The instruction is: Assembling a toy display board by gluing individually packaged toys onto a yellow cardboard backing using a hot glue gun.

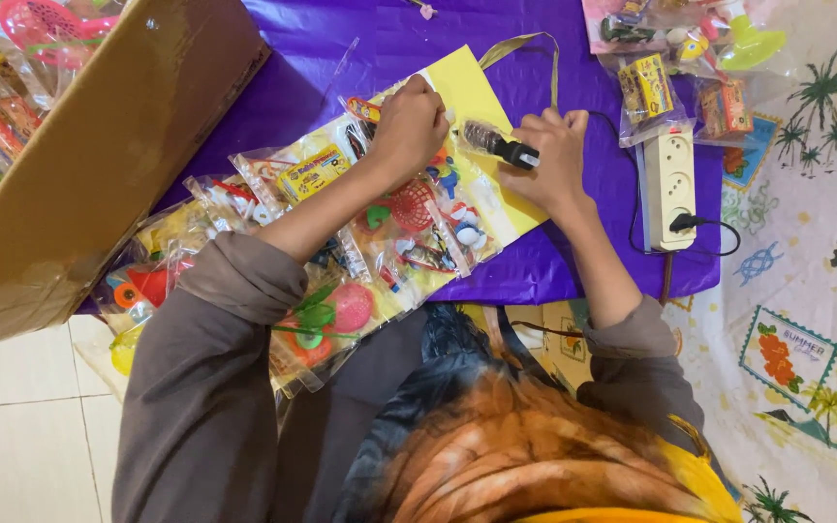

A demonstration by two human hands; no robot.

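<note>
Left hand [409,126] fingers press toy packets [409,232] onto the yellow card [472,92]; right hand [554,155] fingers grip a black tool [501,145]; best kept flat.

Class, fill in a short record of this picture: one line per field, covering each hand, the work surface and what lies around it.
left hand: pressing on the clear toy packets fixed to a yellow card
right hand: gripping a black glue gun
surface: purple sheet
power: white power strip, one black plug in
left side: cardboard box
far right: more bagged toys
</note>
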